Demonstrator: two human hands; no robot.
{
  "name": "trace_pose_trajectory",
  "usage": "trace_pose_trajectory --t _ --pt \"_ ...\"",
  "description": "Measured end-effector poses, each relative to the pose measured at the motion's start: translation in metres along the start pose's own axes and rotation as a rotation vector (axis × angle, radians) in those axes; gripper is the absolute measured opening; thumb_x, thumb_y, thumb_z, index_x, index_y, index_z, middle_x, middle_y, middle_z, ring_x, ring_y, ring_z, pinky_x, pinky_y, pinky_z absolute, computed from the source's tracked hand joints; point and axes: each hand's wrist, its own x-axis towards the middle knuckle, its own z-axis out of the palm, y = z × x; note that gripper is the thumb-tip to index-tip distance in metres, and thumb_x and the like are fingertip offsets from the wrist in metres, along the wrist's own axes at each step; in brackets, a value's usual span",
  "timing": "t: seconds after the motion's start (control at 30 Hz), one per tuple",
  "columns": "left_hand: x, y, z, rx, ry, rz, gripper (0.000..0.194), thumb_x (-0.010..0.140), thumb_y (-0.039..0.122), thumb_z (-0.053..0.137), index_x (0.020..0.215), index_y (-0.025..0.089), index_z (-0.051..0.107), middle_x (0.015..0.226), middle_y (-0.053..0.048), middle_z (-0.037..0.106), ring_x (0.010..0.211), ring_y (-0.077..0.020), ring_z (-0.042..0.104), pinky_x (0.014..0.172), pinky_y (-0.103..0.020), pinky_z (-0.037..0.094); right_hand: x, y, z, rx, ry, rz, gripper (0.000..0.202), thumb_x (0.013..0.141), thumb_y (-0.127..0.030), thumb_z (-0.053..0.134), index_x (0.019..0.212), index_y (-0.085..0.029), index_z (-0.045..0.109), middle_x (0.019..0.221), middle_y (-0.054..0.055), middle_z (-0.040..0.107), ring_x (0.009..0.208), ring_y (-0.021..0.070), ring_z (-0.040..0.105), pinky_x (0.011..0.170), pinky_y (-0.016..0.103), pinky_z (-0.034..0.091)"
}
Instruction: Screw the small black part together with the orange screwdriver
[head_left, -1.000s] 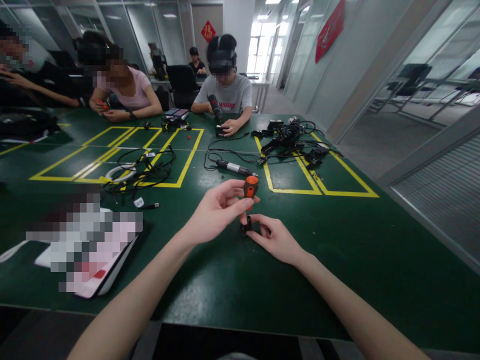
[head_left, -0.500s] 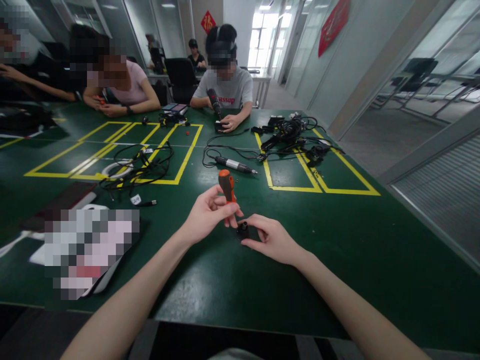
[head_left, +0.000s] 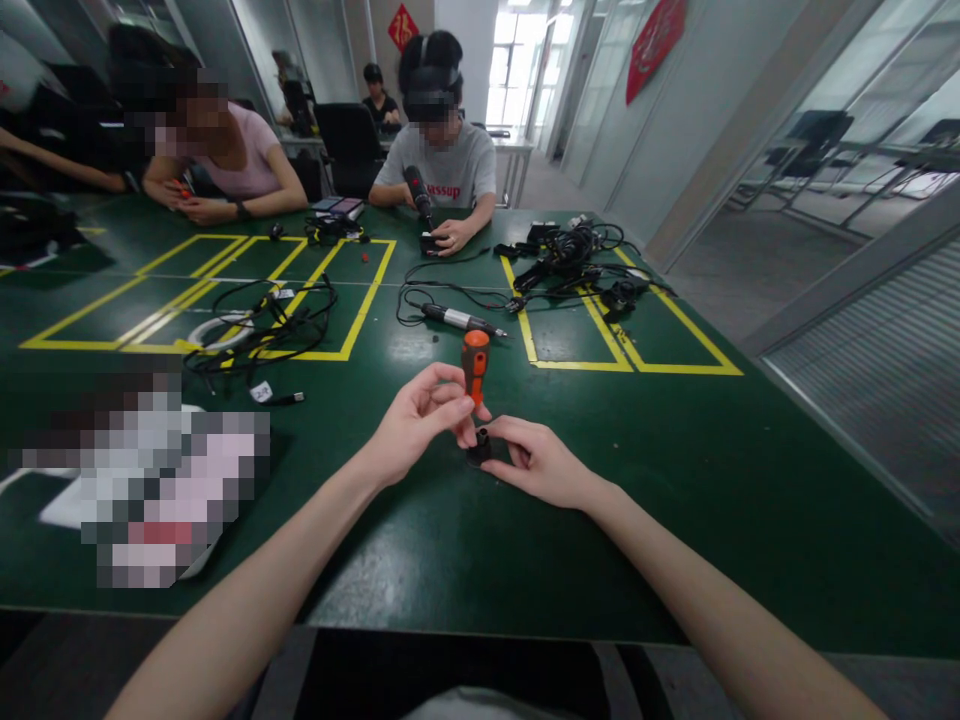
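An orange and dark-grey screwdriver stands nearly upright, handle up, in the fingers of my left hand. Its lower end is hidden behind the fingertips, just above a small black part with a round hollow top. That part rests on the green table. Thumb and fingers of my right hand pinch the black part from the right side. Whether the screwdriver tip touches the part cannot be made out.
Beyond my hands lies a silver and black electric screwdriver with its cable. Black cables lie in a tangle at the back right and in loops at the left. Blurred items lie front left. A person sits opposite, holding a tool.
The screwdriver handle has shifted right and stands straighter, now almost over the black part. My left hand has moved slightly right with it. The whole view has shifted a little.
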Motion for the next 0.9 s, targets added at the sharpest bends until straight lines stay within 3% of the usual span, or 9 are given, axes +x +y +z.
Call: trace_pose_trajectory --t 0.13,0.23,0.43,0.53,0.77,0.9 --pt "0.001 0.0016 0.0006 -0.018 0.001 -0.013 0.045 0.082 0.044 0.086 0.111 0.014 0.07 0.084 -0.003 0.074 0.06 -0.0099 0.063 0.059 -0.024 0.051 -0.0001 0.0014 -0.0016 -0.001 0.005 0.0 0.026 0.098 -0.039 0.068 0.115 -0.02 0.071 0.089 0.003 0.068 0.055 0.0102 0.044 0.057 0.027 0.039" --pt "0.0018 0.0015 0.0008 -0.001 0.0 -0.02 0.042 0.086 0.049 0.082 0.105 0.012 0.074 0.086 -0.005 0.074 0.061 -0.0092 0.062 0.06 -0.024 0.052 -0.0005 0.0029 -0.0019 0.012 0.015 0.018 0.029 0.097 -0.042 0.069 0.114 -0.018 0.072 0.086 0.003 0.069 0.053 0.0097 0.044 0.056 0.027 0.039" --pt "0.0026 -0.0014 -0.0002 0.013 0.037 0.016 0.042 0.083 0.045 0.086 0.104 0.017 0.063 0.082 0.0 0.073 0.056 -0.0084 0.063 0.057 -0.022 0.051 -0.0007 0.0043 -0.0016 0.027 0.019 0.099 0.033 0.095 -0.044 0.072 0.115 -0.017 0.076 0.066 -0.002 0.064 0.049 0.0105 0.044 0.054 0.026 0.038" --pt "0.0027 -0.0001 -0.0017 0.008 0.041 0.025 0.042 0.081 0.042 0.087 0.102 0.018 0.06 0.081 0.001 0.073 0.055 -0.0087 0.064 0.056 -0.022 0.05 0.0 0.0042 -0.002 0.026 0.021 0.098 0.033 0.095 -0.042 0.072 0.115 -0.017 0.077 0.064 -0.003 0.063 0.049 0.0104 0.045 0.055 0.025 0.038" --pt "0.0054 0.0028 -0.0024 0.016 0.013 -0.009 0.041 0.088 0.049 0.077 0.101 0.01 0.076 0.082 -0.005 0.074 0.057 -0.0089 0.061 0.056 -0.024 0.048 0.0031 0.0033 -0.0056 0.037 0.006 0.094 0.032 0.092 -0.037 0.073 0.117 -0.018 0.076 0.069 -0.002 0.066 0.051 0.0104 0.046 0.054 0.024 0.037" --pt "0.0063 0.0007 -0.001 0.022 0.014 -0.006 0.043 0.084 0.05 0.083 0.1 0.012 0.072 0.086 -0.004 0.075 0.057 -0.0077 0.061 0.056 -0.023 0.049 0.0042 0.001 -0.0064 0.036 0.012 0.091 0.031 0.093 -0.035 0.07 0.117 -0.016 0.076 0.071 -0.001 0.068 0.051 0.0102 0.045 0.054 0.025 0.037"
